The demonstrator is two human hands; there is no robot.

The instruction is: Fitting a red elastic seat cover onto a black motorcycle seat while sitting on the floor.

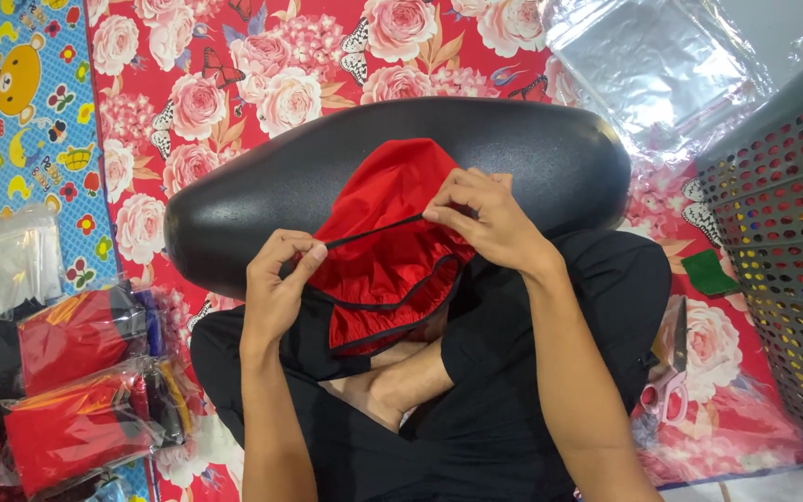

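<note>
Both hands grip a red fabric cover edged with a black elastic band (pixel 378 246): the left hand (pixel 276 284) pinches the band's taut black strand between thumb and fingers, and the right hand (pixel 485 218) is closed on the same edge farther along, fingers curled over the gathered cloth. The cover lies partly over the near side of a long, glossy black padded seat (pixel 532 153), which rests across the person's lap above crossed legs in black clothing. Under it all lies a red floor mat printed with pink roses and butterflies (pixel 234 84). To the left, near the left elbow, sit stacked clear plastic packets of folded red and black fabric (pixel 72 381), on a blue cartoon-patterned mat (pixel 20 102). To the right stands a grey-green perforated plastic basket (pixel 783 223), with empty clear plastic bags (pixel 652 65) beyond it and a small green square piece (pixel 708 272) beside it.
</note>
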